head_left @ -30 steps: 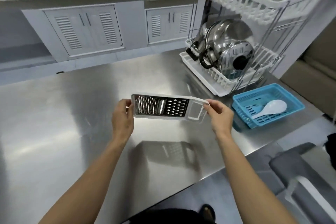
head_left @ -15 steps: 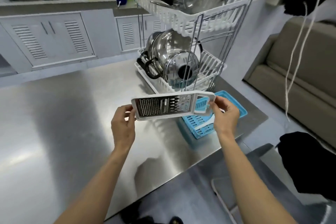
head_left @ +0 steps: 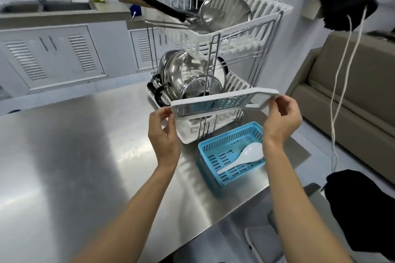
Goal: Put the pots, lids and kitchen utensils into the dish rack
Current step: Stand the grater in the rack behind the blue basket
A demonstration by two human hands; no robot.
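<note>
Your left hand and right hand pinch the grater by its ends, before the rack, above the basket.

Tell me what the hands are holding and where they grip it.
A grater, held at its two ends: left hand on the plain end, right hand on the handle end.

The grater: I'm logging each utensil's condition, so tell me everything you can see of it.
The grater is a flat, long white plastic frame holding perforated metal panels, with an open loop handle at its right end. It is held in the air, roughly level with the handle end slightly higher, in front of the lower tier of the dish rack. The left hand pinches its left end; the right hand grips the handle. Nothing else visibly touches it.
</note>
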